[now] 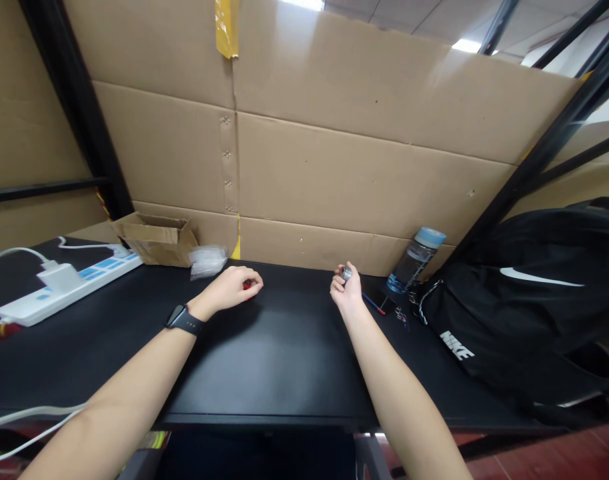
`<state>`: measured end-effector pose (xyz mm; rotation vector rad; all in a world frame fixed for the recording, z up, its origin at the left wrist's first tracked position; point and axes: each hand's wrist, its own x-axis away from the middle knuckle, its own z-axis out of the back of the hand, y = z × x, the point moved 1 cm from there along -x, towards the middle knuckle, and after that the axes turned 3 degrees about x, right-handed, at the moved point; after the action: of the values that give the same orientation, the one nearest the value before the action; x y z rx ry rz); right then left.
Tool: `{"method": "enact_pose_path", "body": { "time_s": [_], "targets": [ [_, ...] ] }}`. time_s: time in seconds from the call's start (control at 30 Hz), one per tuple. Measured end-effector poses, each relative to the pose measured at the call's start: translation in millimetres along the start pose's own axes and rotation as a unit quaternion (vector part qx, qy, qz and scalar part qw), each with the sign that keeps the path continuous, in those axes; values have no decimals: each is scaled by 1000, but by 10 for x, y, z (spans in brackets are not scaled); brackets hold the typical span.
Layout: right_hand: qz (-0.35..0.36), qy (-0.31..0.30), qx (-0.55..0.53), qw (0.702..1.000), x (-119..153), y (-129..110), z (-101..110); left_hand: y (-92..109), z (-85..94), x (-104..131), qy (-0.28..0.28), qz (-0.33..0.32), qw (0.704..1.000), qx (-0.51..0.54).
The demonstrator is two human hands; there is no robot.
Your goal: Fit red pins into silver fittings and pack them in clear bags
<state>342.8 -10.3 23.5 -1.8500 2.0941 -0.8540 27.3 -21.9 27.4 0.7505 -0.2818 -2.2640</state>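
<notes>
My left hand [233, 287], with a black watch on its wrist, is closed around a small red object [247, 285] just above the black table [264, 373]; most of that object is hidden by the fingers. Over the table's far part, my right hand [347, 285] is turned palm up with its fingers curled round a small silver metal cylinder [346, 273]. The two hands are well apart. A pen [373, 304] with a red end lies just right of my right wrist.
At the back left are an open cardboard box [159, 243], a clear plastic bag [207, 261] and a white power strip [69, 287] with cables. A water bottle [415, 261], keys [401, 317] and a black backpack [529, 300] stand or lie right. Cardboard [309, 173] walls the back.
</notes>
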Motion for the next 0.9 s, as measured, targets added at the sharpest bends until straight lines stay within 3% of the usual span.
{"method": "enact_pose_path", "body": {
  "time_s": [0.2, 0.57, 0.8, 0.9],
  "targets": [
    [-26, -24, 2, 999, 20, 8, 9, -5, -6, -6, 2, -1, 1000, -2],
    [-38, 49, 10, 998, -82, 113, 59, -1, -2, -3, -2, -3, 1000, -7],
    [-23, -13, -25, 999, -33, 54, 69, -8, -4, -7, -2, -1, 1000, -3],
    [-6, -12, -20, 1000, -63, 21, 73, -15, -9, -4, -4, -1, 1000, -4]
  ]
}}
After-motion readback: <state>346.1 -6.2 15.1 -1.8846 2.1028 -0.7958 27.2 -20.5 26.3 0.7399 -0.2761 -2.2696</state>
